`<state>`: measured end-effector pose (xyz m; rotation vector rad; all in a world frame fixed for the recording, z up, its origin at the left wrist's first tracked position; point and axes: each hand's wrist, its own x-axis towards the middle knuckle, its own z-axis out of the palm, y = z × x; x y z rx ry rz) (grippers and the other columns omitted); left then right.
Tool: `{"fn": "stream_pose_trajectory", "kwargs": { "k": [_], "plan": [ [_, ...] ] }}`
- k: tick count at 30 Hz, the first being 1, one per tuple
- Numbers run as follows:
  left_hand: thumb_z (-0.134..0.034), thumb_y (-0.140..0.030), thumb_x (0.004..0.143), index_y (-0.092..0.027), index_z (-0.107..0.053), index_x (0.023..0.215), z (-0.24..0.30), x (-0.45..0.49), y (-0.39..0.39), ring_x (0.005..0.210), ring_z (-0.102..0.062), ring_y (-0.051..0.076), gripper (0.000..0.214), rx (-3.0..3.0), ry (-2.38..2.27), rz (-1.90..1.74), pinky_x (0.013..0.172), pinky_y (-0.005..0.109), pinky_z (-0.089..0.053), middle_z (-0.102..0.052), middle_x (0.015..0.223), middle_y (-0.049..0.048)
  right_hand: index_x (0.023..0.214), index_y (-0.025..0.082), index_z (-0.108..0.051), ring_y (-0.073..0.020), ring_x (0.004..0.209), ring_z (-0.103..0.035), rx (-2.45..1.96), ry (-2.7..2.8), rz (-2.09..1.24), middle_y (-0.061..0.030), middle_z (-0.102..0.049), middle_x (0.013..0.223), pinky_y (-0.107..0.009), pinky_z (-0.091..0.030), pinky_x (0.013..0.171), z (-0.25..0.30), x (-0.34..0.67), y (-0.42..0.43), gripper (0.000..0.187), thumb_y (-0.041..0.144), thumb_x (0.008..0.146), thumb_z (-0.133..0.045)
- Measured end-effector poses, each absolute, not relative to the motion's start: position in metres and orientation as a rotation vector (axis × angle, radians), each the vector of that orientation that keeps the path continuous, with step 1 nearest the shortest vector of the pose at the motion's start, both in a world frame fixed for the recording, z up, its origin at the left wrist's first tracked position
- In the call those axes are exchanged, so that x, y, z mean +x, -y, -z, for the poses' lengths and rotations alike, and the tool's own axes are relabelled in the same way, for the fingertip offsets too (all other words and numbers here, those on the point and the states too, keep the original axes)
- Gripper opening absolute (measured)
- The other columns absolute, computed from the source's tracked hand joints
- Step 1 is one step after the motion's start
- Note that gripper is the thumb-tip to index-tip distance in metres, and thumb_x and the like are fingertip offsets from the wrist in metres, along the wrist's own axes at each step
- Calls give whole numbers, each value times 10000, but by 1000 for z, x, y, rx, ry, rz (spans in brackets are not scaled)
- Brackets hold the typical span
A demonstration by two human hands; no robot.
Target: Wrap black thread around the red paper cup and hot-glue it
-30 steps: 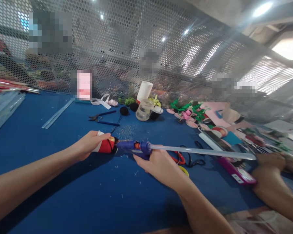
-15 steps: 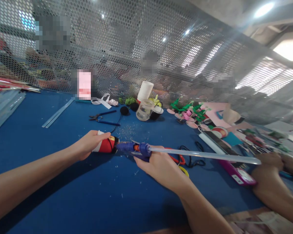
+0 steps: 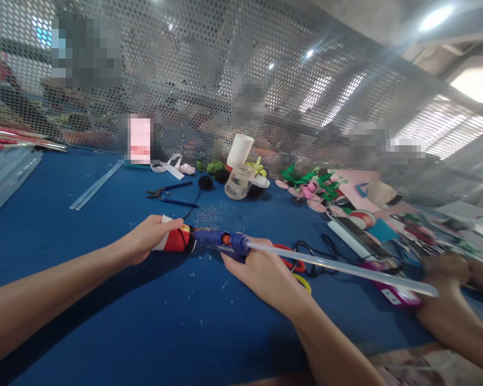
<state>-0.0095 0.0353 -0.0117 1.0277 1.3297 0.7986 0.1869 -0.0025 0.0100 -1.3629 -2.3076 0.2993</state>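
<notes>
Blue tbl [image 3: 104,279]: glue gun [image 3: 225,239], red figure [image 3: 173,241], jar [image 3: 239,183]

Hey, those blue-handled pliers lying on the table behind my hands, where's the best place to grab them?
Probably take the pliers by their two blue handles, coming down from above on the right. They lie flat on the table, handles splayed rightward and dark jaws pointing left.

Table [image 3: 64,257]: deep blue, flecked white.
Glue gun [image 3: 219,238]: purple-blue, orange collar.
Glue stick [image 3: 338,268]: milky, translucent.
Craft piece [image 3: 173,241], left of glue gun: red, white, black end.
Cup [image 3: 239,150]: white.
Screen [image 3: 225,64]: grey, honeycomb holes.
</notes>
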Motion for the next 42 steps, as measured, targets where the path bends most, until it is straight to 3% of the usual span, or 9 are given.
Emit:
{"fn": "stream_pose_trajectory", "kwargs": {
  "k": [11,28,37,42],
  "plan": [
    [-597,-424,573,-101,-587,608,9,-8,-34,467,-488,110,325,993,-1323,-819,481,230,-315,-585,516,21,677,180,-485,-92,460,-412,-1348,2347,-316,19,-505,556,-205,-275,442,-11,188,4,106,116,693,-402],
    [-587,-441,572,-97,-578,613,9,-7,-34,461,-479,113,346,1013,-1361,-827,480,235,-318,-576,517,22,680,172,-508,-117,557,-486,-1348,2394,-291,-1,-546,620,-216,-328,525,-8,186,5,84,131,698,-437],
    [-582,-445,573,-111,-567,574,14,-9,-36,445,-467,109,335,1021,-1376,-835,473,229,-303,-560,490,7,638,172,-487,-114,541,-459,-1343,2386,-283,1,-539,607,-218,-328,519,-8,186,5,66,148,685,-447],
    [-534,-454,618,-109,-590,648,19,-11,-36,472,-464,115,351,1162,-1318,-824,497,237,-306,-556,527,13,643,181,-463,-85,436,-404,-1402,2292,-377,24,-505,539,-196,-310,433,-3,191,2,92,169,715,-407]
  ]
}}
